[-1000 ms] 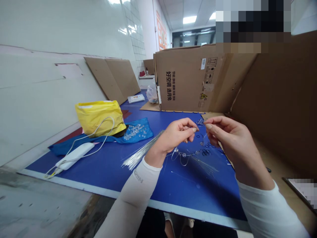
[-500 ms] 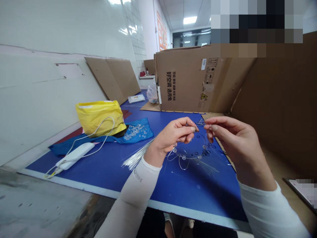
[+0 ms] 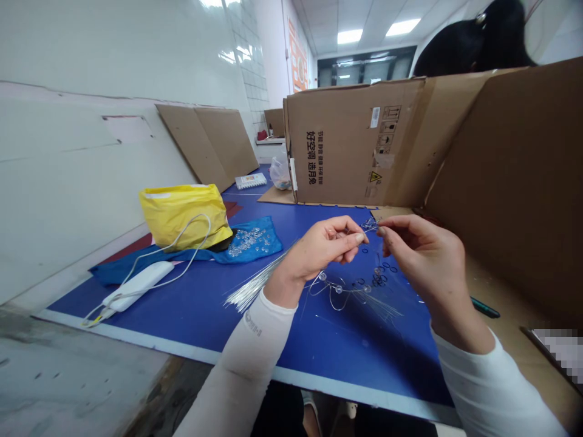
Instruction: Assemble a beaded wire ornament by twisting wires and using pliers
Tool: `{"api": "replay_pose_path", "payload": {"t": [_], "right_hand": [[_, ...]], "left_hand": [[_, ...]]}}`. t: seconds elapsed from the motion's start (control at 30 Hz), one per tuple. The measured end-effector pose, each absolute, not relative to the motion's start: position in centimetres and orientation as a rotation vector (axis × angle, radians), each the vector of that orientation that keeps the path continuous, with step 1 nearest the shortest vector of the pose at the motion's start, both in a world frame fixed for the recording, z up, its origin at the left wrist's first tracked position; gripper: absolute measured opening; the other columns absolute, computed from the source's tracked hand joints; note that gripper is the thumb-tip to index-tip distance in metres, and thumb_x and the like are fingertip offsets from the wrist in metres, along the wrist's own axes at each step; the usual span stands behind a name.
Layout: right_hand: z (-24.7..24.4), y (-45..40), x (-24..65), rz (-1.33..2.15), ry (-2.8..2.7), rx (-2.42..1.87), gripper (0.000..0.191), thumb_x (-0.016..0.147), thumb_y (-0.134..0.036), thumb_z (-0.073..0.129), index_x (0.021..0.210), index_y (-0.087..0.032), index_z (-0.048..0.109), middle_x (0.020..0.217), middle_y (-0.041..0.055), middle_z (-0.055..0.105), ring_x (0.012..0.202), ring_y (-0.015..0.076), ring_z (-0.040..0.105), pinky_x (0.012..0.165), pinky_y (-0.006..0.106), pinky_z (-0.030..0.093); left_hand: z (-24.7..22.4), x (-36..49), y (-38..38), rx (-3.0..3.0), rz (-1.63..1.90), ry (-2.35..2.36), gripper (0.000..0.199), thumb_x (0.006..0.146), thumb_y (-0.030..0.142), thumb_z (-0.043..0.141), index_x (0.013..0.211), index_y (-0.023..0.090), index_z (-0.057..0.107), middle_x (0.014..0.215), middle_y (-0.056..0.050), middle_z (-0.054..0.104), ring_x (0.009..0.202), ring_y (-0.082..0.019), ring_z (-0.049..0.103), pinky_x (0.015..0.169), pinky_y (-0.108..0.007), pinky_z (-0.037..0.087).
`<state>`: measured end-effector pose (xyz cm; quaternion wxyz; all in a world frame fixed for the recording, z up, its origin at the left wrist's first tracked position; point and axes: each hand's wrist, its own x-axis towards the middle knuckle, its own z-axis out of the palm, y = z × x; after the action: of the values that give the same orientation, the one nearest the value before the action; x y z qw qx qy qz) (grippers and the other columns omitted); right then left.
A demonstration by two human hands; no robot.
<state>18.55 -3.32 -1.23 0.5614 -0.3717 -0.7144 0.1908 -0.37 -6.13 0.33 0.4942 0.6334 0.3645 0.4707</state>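
Note:
My left hand (image 3: 336, 244) is closed in a pinch on a thin silvery wire (image 3: 371, 229). Facing it, my right hand (image 3: 426, 252) pinches the same wire between thumb and forefinger, a short gap from the left fingertips. Below the hands hangs or lies a loop of wire with several clear round beads (image 3: 338, 289) on it; I cannot tell whether it joins the held wire. Small dark rings (image 3: 379, 279) are scattered on the blue table beneath my right hand. By my left forearm lies a bundle of straight wires (image 3: 252, 287), partly hidden.
Loose clear beads (image 3: 249, 241) lie on blue plastic (image 3: 214, 256) at the left, beside a yellow bag (image 3: 184, 215). A white power strip (image 3: 139, 288) with its cord is nearer. A large cardboard box (image 3: 346, 145) walls the back and right; a dark green tool (image 3: 485, 308) lies at right.
My right hand has shifted slightly left, and its fingers now pinch close to the left fingertips. The wire between them shows more clearly. The left hand has hardly moved.

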Motion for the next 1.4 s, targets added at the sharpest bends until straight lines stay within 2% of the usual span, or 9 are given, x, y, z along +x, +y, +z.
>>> {"api": "replay_pose_path", "payload": {"t": [0.23, 0.37, 0.53, 0.77, 0.9, 1.1, 1.2, 1.3, 1.4], "right_hand": [[-1.7, -3.1, 19.1, 0.137, -1.828, -0.859, 0.008, 0.094, -0.027, 0.067, 0.095, -0.025, 0.075, 0.086, 0.0035, 0.075, 0.073, 0.0185, 0.068, 0.071, 0.034, 0.052], [-1.2, -3.5, 19.5, 0.093, -1.914, -0.815, 0.011, 0.099, -0.028, 0.062, 0.094, -0.026, 0.072, 0.087, 0.0043, 0.074, 0.076, 0.0205, 0.068, 0.071, 0.036, 0.052], [-1.0, -3.8, 19.5, -0.04, -1.963, -0.804, 0.014, 0.1, -0.026, 0.059, 0.093, -0.024, 0.071, 0.084, 0.0063, 0.073, 0.077, 0.0215, 0.067, 0.07, 0.036, 0.05], [-1.5, -4.4, 18.5, -0.115, -1.769, -0.893, 0.008, 0.093, -0.022, 0.065, 0.089, -0.021, 0.071, 0.076, 0.0036, 0.071, 0.067, 0.0184, 0.066, 0.063, 0.032, 0.049], [-1.4, -4.4, 18.5, -0.03, -1.726, -0.893, 0.007, 0.089, -0.019, 0.067, 0.085, -0.02, 0.071, 0.072, 0.0018, 0.071, 0.06, 0.0152, 0.063, 0.057, 0.028, 0.047], [-0.8, -3.9, 19.2, 0.072, -1.791, -0.896, 0.007, 0.087, -0.019, 0.067, 0.084, -0.022, 0.073, 0.072, 0.0012, 0.07, 0.061, 0.0147, 0.061, 0.06, 0.028, 0.047], [-0.6, -3.7, 19.3, 0.296, -1.747, -0.936, 0.007, 0.087, -0.026, 0.07, 0.084, -0.021, 0.074, 0.07, 0.0015, 0.069, 0.062, 0.015, 0.06, 0.059, 0.029, 0.045], [-0.3, -3.7, 19.2, 0.643, -1.637, -0.932, 0.017, 0.088, -0.036, 0.071, 0.09, -0.02, 0.077, 0.07, 0.0019, 0.068, 0.06, 0.0139, 0.057, 0.055, 0.028, 0.042], [-0.3, -3.5, 19.0, 0.917, -1.557, -0.881, 0.023, 0.086, -0.042, 0.072, 0.087, -0.019, 0.078, 0.063, 0.0004, 0.064, 0.054, 0.0113, 0.05, 0.049, 0.026, 0.037]], "left_hand": [[0.1, -0.5, -6.1, 1.601, 1.166, 0.907, 0.027, 0.087, 0.041, 0.074, 0.092, 0.017, 0.064, 0.062, 0.005, 0.057, 0.057, -0.007, 0.048, 0.057, -0.022, 0.036], [0.2, -0.6, -6.0, 1.611, 1.185, 0.932, 0.027, 0.089, 0.043, 0.072, 0.091, 0.017, 0.065, 0.061, 0.005, 0.055, 0.057, -0.008, 0.048, 0.058, -0.023, 0.037], [0.1, -0.4, -6.0, 1.639, 1.199, 0.953, 0.021, 0.091, 0.037, 0.069, 0.087, 0.017, 0.066, 0.06, 0.006, 0.053, 0.057, -0.007, 0.047, 0.058, -0.023, 0.037], [-0.3, 0.6, -6.0, 1.541, 1.226, 0.846, 0.029, 0.088, 0.044, 0.071, 0.089, 0.015, 0.068, 0.057, 0.006, 0.053, 0.052, -0.006, 0.044, 0.052, -0.021, 0.032], [-0.2, 0.9, -6.2, 1.521, 1.195, 0.85, 0.025, 0.09, 0.04, 0.068, 0.088, 0.015, 0.067, 0.057, 0.006, 0.054, 0.051, -0.006, 0.044, 0.051, -0.021, 0.03], [-0.2, 1.0, -6.1, 1.5, 1.138, 0.856, 0.021, 0.092, 0.036, 0.066, 0.087, 0.016, 0.067, 0.057, 0.006, 0.053, 0.051, -0.006, 0.044, 0.051, -0.021, 0.029], [-0.3, 1.2, -6.0, 1.469, 1.137, 0.843, 0.021, 0.093, 0.035, 0.066, 0.089, 0.015, 0.068, 0.056, 0.006, 0.053, 0.051, -0.006, 0.043, 0.05, -0.021, 0.028], [-0.4, 1.4, -5.9, 1.407, 1.174, 0.871, 0.02, 0.093, 0.035, 0.066, 0.088, 0.016, 0.066, 0.055, 0.007, 0.053, 0.049, -0.005, 0.042, 0.049, -0.02, 0.027], [-0.4, 1.4, -5.8, 1.364, 1.227, 0.898, 0.019, 0.092, 0.034, 0.066, 0.087, 0.016, 0.066, 0.054, 0.006, 0.053, 0.048, -0.005, 0.042, 0.048, -0.02, 0.025]]}}
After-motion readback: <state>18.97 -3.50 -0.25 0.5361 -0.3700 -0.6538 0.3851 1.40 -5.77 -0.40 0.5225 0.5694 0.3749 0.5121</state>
